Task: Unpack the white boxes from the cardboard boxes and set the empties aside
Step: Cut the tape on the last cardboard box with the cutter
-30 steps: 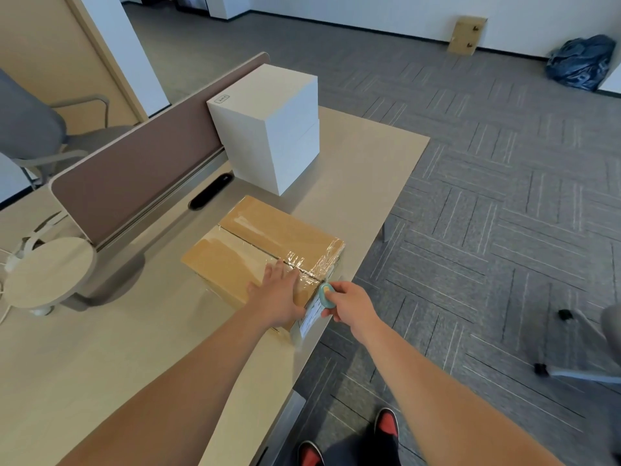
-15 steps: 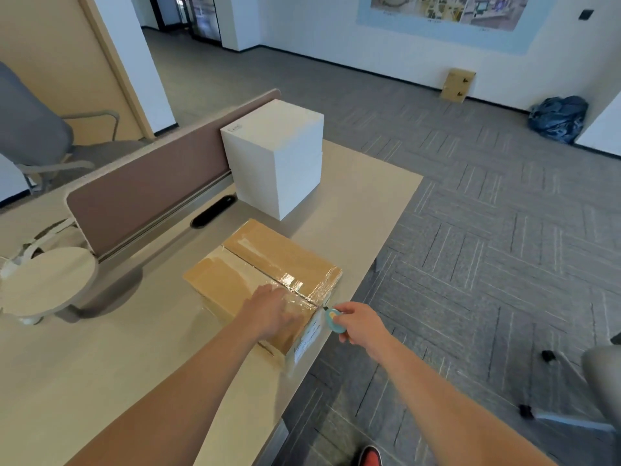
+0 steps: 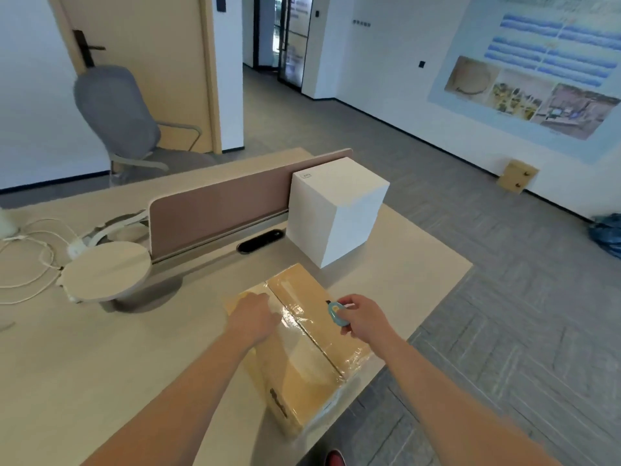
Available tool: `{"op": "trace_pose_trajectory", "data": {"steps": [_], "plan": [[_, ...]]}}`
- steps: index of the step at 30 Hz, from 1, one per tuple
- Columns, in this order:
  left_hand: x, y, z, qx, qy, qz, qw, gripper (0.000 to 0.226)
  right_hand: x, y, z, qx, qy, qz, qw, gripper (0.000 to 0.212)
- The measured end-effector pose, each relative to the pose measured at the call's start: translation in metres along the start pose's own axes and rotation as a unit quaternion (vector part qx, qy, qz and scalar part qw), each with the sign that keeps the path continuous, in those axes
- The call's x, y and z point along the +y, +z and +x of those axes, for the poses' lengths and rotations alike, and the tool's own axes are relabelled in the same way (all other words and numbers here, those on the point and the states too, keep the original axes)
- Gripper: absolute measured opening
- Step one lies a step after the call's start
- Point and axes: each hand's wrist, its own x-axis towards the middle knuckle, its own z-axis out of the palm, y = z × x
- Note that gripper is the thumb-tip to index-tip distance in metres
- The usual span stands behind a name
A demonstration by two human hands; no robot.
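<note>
Right hand (image 3: 364, 319) pinches a small blue cutter (image 3: 337, 313) between thumb and curled fingers, with a short dark blade tip poking out toward the upper left. It's held just above the far half of the cardboard box (image 3: 302, 364); blade contact with the tape can't be told. Left hand (image 3: 253, 317) lies palm-down on the left flap with fingers roughly flat, pressing and holding nothing.

The cardboard box sits at lower centre of the frame on the desk (image 3: 100, 364), its near end at the desk edge, flaps down and glossy clear tape over the top. The tape seam (image 3: 304, 331) runs lengthwise between the two hands. A dark line shows along the near part of it — looks slit, but not certain.

White box (image 3: 336, 213) stands at centre frame, already out on the desk against the divider panel (image 3: 218, 210), well apart from the carton.

Step in hand, as I judge it, is opening the carton — the tape-cutting stage, nothing lifted out of this one yet. Next move calls for the blade on the seam with a shallow cut so the contents aren't scored, left hand off the cut line, then flaps up.
</note>
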Motion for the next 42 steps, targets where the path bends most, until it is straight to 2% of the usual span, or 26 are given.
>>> {"op": "trace_pose_trajectory", "data": {"steps": [5,9,13,16,20,24,29,36,42], "plan": [[-0.015,-0.003,0.033,0.03,-0.062,0.013,0.998,0.037,-0.027,0.024,0.068,-0.065,-0.045,-0.03,0.996,0.016],[-0.015,0.004,0.062,0.046,-0.148,0.005,0.988,0.044,-0.043,0.046,0.135,-0.147,-0.112,-0.094,0.978,0.013],[-0.006,0.01,0.082,0.039,-0.234,-0.047,0.97,0.051,-0.058,0.067,0.194,-0.213,-0.202,-0.2,0.935,0.021],[-0.003,0.013,0.092,0.046,-0.266,-0.076,0.96,0.039,-0.072,0.082,0.226,-0.263,-0.265,-0.246,0.895,0.025],[0.001,0.016,0.1,0.068,-0.319,-0.091,0.941,0.034,-0.09,0.11,0.25,-0.321,-0.299,-0.274,0.856,0.022],[0.0,0.018,0.104,0.068,-0.335,-0.093,0.935,0.039,-0.1,0.133,0.258,-0.384,-0.327,-0.308,0.807,0.022],[-0.002,0.016,0.104,0.07,-0.358,-0.108,0.925,0.037,-0.103,0.149,0.264,-0.44,-0.324,-0.332,0.769,0.023],[-0.002,0.015,0.107,0.068,-0.366,-0.108,0.922,0.035,-0.108,0.149,0.267,-0.475,-0.335,-0.339,0.74,0.022],[0.0,0.016,0.109,0.075,-0.37,-0.107,0.92,0.037,-0.114,0.149,0.268,-0.48,-0.34,-0.337,0.735,0.021]]}}
